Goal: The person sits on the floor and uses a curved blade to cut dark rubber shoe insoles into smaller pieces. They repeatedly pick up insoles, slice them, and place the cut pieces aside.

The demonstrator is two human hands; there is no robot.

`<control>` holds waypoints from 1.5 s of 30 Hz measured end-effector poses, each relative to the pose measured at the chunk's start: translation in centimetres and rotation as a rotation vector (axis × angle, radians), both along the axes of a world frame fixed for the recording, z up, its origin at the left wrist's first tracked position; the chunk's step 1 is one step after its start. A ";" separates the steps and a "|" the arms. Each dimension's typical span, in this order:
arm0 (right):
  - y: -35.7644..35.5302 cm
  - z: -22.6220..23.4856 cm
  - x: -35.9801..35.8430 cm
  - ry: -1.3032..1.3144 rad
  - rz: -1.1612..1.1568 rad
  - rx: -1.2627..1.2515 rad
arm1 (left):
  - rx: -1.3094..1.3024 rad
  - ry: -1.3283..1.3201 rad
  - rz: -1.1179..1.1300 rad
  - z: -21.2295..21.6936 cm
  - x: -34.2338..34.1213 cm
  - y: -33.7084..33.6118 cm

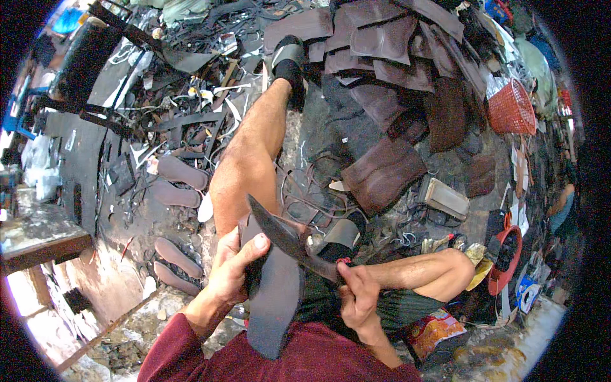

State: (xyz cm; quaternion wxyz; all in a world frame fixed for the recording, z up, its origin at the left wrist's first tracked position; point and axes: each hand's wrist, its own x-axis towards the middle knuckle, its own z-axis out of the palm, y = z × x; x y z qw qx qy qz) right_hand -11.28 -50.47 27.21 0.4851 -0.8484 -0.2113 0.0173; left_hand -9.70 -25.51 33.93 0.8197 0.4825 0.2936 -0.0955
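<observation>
My left hand (233, 266) is closed round a dark grey shoe sole (275, 305), its thumb pressed on top near the upper end. The sole's lower end points toward my maroon shirt. A dark, curved, pointed strip (280, 237) crosses over the sole's upper part. My right hand (360, 299) pinches the strip's right end, beside a small red bit. Whether the strip is joined to the sole is hard to see. Several loose soles lie left of my leg, one pair (181, 173) farther off and another pair (177, 264) nearer.
Brown embossed sheets (382, 39) are piled at the far side, and one sheet (384, 173) lies nearer. Dark offcuts (191, 121) litter the floor at left. A pale rectangular block (445, 197), a red basket (511, 108) and a red round tub (505, 260) stand at right.
</observation>
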 end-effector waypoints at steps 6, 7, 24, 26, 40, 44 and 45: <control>0.1 5.0 9.0 -0.050 0.346 -0.217 | 0.032 0.034 -0.158 0.9 0.4 1.4; 0.6 6.3 10.4 -0.041 0.404 -0.269 | 0.114 0.017 -0.238 1.0 0.5 1.5; 1.4 8.6 14.2 0.150 0.587 -0.215 | -0.041 -0.034 -0.328 1.1 0.1 1.2; 1.5 8.6 14.6 0.095 0.637 -0.216 | -0.004 -0.012 -0.372 1.4 0.1 0.2; -3.6 9.4 10.2 0.156 0.183 0.212 | -0.459 -0.115 -0.532 -1.4 0.4 -0.1; -1.5 9.8 6.7 -0.064 -0.081 0.220 | -0.285 -0.631 -0.138 0.4 0.5 -7.7; -1.1 9.6 6.2 -0.075 -0.105 0.272 | -0.343 -0.531 -0.079 0.8 1.2 -8.6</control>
